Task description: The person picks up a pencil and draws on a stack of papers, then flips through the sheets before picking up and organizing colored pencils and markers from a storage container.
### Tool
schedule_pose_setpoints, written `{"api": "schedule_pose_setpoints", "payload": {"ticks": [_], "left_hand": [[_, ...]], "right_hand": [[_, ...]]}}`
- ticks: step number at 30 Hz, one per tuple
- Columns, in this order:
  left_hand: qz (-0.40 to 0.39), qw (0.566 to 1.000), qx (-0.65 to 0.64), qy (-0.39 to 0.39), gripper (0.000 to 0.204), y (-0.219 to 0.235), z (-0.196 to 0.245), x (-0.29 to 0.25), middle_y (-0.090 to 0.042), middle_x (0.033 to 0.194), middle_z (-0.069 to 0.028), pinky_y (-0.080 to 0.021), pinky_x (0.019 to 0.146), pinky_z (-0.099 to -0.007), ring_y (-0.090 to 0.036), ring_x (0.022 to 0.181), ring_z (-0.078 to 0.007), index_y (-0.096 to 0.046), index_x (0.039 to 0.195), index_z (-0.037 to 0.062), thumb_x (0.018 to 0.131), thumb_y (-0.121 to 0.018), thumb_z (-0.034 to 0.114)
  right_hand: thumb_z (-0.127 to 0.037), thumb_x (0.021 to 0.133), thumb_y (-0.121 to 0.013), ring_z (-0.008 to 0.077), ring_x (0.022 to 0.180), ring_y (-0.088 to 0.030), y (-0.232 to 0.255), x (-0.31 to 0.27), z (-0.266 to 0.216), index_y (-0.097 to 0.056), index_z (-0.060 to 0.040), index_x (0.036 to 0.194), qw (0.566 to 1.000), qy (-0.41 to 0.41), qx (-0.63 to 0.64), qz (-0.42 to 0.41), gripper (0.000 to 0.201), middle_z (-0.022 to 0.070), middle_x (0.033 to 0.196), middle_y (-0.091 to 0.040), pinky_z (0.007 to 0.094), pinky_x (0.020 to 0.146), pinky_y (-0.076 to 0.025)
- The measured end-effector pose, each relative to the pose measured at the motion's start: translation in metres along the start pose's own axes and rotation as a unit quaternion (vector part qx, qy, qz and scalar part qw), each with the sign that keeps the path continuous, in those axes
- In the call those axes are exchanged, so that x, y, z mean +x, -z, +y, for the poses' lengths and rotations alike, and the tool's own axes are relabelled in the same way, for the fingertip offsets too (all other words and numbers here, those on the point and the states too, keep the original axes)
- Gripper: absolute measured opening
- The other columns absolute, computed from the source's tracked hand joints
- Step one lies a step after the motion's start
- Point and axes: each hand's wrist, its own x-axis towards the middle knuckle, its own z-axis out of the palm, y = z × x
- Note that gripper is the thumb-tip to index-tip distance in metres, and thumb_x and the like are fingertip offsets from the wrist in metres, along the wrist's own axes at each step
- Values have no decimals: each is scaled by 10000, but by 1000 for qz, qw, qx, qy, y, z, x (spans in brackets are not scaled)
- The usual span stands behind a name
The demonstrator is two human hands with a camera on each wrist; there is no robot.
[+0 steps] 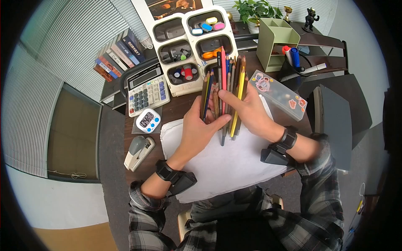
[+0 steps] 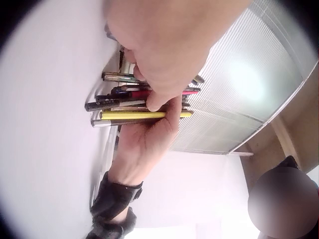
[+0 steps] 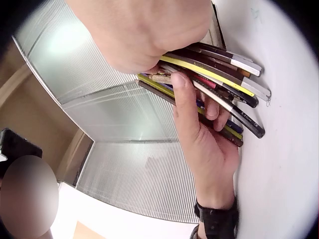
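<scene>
Plaid shirt (image 1: 153, 224) closest; pencil bunch (image 1: 223, 79) btwn L hand (image 1: 201, 127) & R hand (image 1: 250, 108), both sets of fingers clamped round it, neither nearer; long axis approx. upright, tips up, over white sheet (image 1: 226, 171).

We see slim multicoloured wooden pencils (image 1: 223, 79) between bare left hand (image 1: 200, 124) and bare right hand (image 1: 250, 112), before a white plastic compartmented organizer (image 1: 194, 51). Left of it, a white rectangular plastic calculator (image 1: 147, 94) lies behind a white rounded plastic timer (image 1: 148, 121); right of the pencils, a translucent oblong plastic box (image 1: 279, 97).
</scene>
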Motion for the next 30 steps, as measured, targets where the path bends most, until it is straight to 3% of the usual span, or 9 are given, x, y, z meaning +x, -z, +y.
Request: {"api": "schedule_pose_setpoints", "payload": {"ticks": [9, 13, 22, 28, 30], "left_hand": [[-18, 999, -28, 35, 287, 0, 8, -3, -603, 698, 1, -433, 560, -220, -546, 623, -47, -588, 1008, 14, 865, -775, 178], [-32, 999, -13, 9, 288, -1, 6, -3, -615, 705, -6, -445, 567, -221, -550, 617, -49, -586, 1017, 10, 862, -772, 167], [11, 1000, 17, -8, 261, -2, 5, -2, -617, 699, -20, -455, 560, -229, -576, 619, -52, -574, 1024, 6, 867, -738, 135], [43, 998, 34, -13, 223, -4, 11, -3, -591, 647, -21, -437, 531, -242, -522, 565, -56, -576, 1012, 1, 880, -707, 125], [75, 993, 78, -47, 221, -3, 4, -1, -587, 641, -26, -419, 518, -252, -497, 550, -63, -576, 1006, -4, 880, -701, 127]], "right_hand": [[-78, 966, -634, 88, 948, -623, 4, 3, 0, -555, 7, 1217, 999, -30, -8, -12, 277, 43, 1080, -672, 265, 848, -518], [-69, 968, -620, 83, 937, -618, 6, 3, 6, -548, 2, 1227, 999, -33, -11, -6, 279, 41, 1070, -668, 264, 843, -519], [-166, 1009, -605, 69, 948, -606, 7, 4, 9, -558, -12, 1229, 998, -54, 0, -33, 272, 28, 1069, -665, 256, 829, -512], [-201, 1017, -591, 77, 967, -605, 7, 4, 14, -563, -11, 1240, 996, -82, 24, -39, 294, 31, 1083, -664, 264, 861, -504], [-201, 1013, -595, 83, 965, -608, 7, 4, 13, -563, -5, 1240, 995, -96, -3, -31, 302, 37, 1079, -665, 268, 861, -505]]}}
